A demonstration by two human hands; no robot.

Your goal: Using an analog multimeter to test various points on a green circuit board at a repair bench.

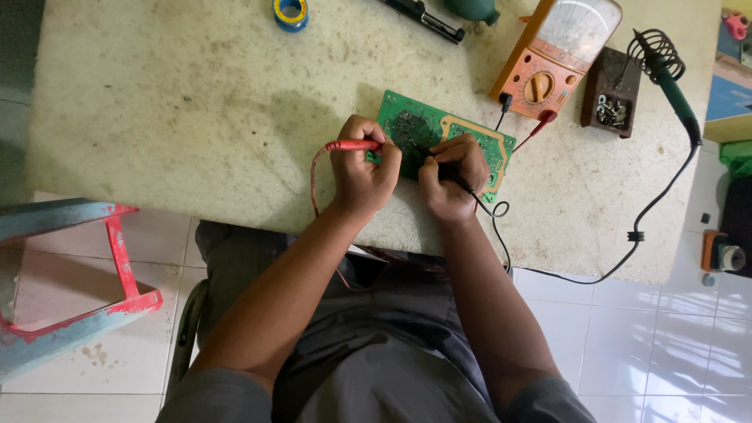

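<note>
At frame centre lies one green rectangular circuit board (pixel 442 141). The left hand (pixel 362 176) grips one red test probe (pixel 352 146); the right hand (pixel 450 176) pinches one black test probe (pixel 450 174). One orange analogue multimeter (pixel 558 51) sits upper right.

the circuit board (pixel 439 137) is green with a paler yellow-tan band and fine dark tracing. the left hand (pixel 362 174) grips a red probe (pixel 354 145) with a red lead; the right hand (pixel 450 180) grips a black probe (pixel 450 174) with a black lead. the analog multimeter (pixel 556 55) near the far edge is orange with a white dial face. the surface (pixel 196 117) is mottled cream with brownish stains. the soldering iron (pixel 675 94) has a green handle and black cord. the solder spool (pixel 291 12) is blue and yellow. the stool (pixel 70 274) is pale blue with red edges. the floor (pixel 666 345) is white tile.
</note>
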